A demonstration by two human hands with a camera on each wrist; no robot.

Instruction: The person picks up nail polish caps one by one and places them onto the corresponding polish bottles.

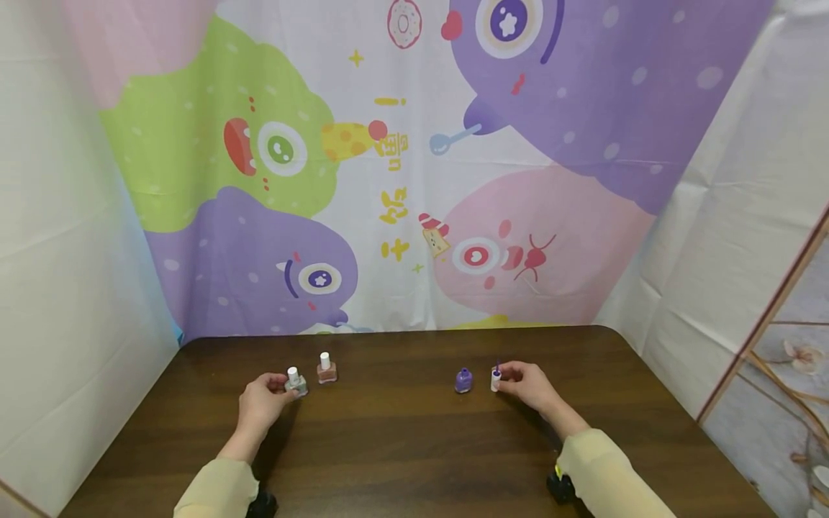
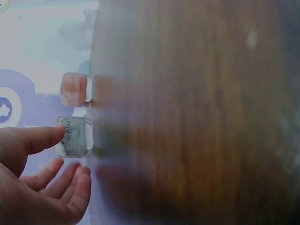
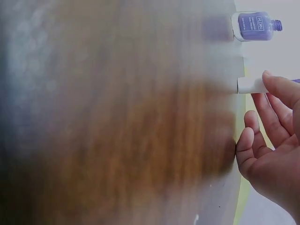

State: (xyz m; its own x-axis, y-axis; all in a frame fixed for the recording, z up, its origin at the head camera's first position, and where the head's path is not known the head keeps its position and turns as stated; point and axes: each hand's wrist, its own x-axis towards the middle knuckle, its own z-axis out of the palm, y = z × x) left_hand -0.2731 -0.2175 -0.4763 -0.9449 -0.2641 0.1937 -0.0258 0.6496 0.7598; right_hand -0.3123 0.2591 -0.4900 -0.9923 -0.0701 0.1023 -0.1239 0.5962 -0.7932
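Head view showed the right hand (image 1: 527, 383) pinching a white brush cap (image 1: 495, 379) just right of the open purple bottle (image 1: 463, 380). Left hand (image 1: 262, 403) fingers clasped a grey bottle (image 1: 296, 383). Judged mid-step with the purple bottle uncapped; handling the brush next calls for a steady grip.

Between my two hands the brown table (image 1: 395, 432) lies open, a wide lane down the middle. The pink bottle (image 1: 327, 368) stands just behind the grey bottle (image 1: 296, 383) at my left fingers. The purple bottle (image 1: 463, 380) sits just left of the white cap (image 1: 495, 379), blocking passage there.
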